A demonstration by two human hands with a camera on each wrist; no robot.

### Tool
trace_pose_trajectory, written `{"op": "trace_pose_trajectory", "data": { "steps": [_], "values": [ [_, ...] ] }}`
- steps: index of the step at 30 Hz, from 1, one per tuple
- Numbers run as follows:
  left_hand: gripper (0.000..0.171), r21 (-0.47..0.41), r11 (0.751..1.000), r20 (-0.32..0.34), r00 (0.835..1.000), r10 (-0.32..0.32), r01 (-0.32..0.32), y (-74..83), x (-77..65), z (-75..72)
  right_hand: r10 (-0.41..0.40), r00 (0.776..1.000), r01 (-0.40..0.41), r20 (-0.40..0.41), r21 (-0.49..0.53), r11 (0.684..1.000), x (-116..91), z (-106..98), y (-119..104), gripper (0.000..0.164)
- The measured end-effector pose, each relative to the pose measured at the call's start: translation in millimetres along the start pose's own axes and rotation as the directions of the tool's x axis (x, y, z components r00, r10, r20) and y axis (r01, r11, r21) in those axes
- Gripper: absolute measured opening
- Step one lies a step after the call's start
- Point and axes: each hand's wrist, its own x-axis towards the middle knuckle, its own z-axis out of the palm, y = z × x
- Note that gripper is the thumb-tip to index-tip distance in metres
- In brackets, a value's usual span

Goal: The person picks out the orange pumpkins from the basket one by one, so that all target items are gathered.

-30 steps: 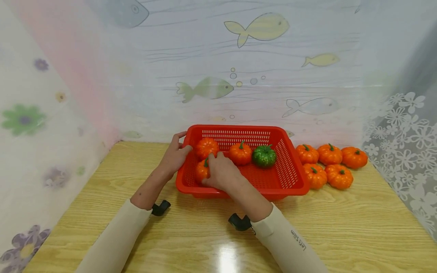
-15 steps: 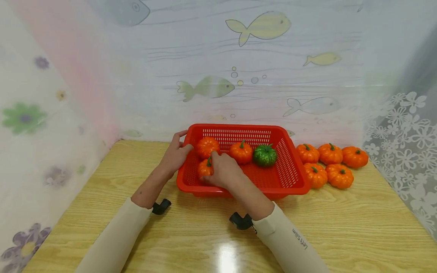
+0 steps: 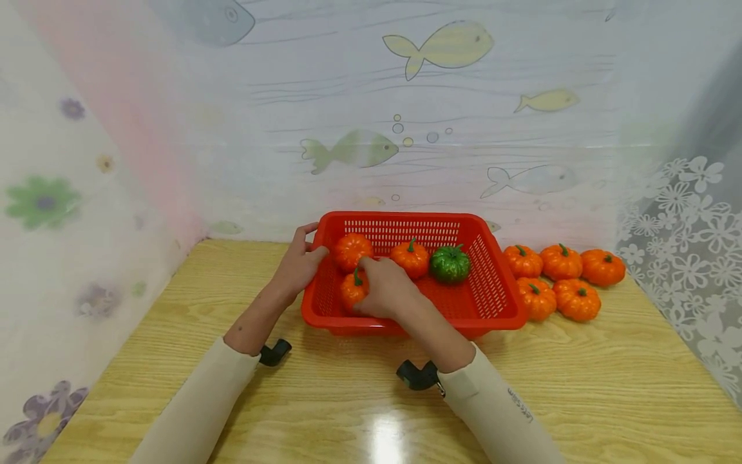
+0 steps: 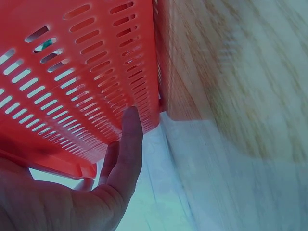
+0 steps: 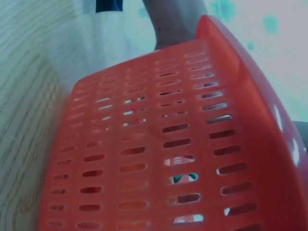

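A red plastic basket (image 3: pixel 481 324) stands on the table with three orange toy pumpkins and one green pumpkin (image 3: pixel 449 265) inside. My left hand (image 3: pixel 297 267) grips its left rim, the thumb over the edge; in the left wrist view the fingers (image 4: pixel 131 144) lie along the slotted outer wall. Reaching over the front rim, my right hand (image 3: pixel 390 289) holds the front-left orange pumpkin (image 3: pixel 351 293), thumb at its near side and fingers at its far right. Behind it sit another orange pumpkin (image 3: pixel 352 251) and one nearer the middle (image 3: pixel 409 259). The right wrist view shows only the basket's outer wall, hiding the right hand.
Several orange pumpkins (image 3: pixel 561 261) lie in two rows on the table, close to the basket's right side. A curtain with printed fish (image 3: pixel 362 149) hangs behind the wooden table (image 3: pixel 324 399). White lace-like flowers (image 3: pixel 690 212) cover the right side.
My right hand and the front-left orange pumpkin have shifted slightly right inside the basket, showing more of the pumpkin. The left hand keeps its place on the rim.
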Motion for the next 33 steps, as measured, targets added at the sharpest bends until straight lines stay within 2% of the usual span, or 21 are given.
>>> {"op": "trace_pose_trajectory", "data": {
  "steps": [8, 20, 26, 33],
  "values": [
    [0.067, 0.005, 1.000, -0.007, 1.000, -0.005, 0.005, -0.3, -0.3, 0.6, -0.059, 0.997, 0.061, -0.040, 0.045, 0.997, -9, -6, 7, 0.068],
    [0.067, -0.016, 1.000, 0.009, 1.000, -0.014, 0.015, -0.4, -0.8, 0.9, -0.102, 0.990, 0.116, -0.095, 0.161, 0.980, -32, -22, 24, 0.068],
    [0.067, -0.016, 1.000, 0.006, 1.000, -0.013, 0.013, -0.8, -0.9, 0.9, -0.148, 0.983, 0.168, -0.104, 0.218, 0.961, -43, -29, 37, 0.069],
    [0.067, -0.020, 1.000, 0.012, 1.000, -0.003, 0.003, -1.0, -1.7, 0.1, -0.144, 0.986, 0.163, -0.080, 0.341, 0.926, -57, -45, 50, 0.072]
  ]
}}
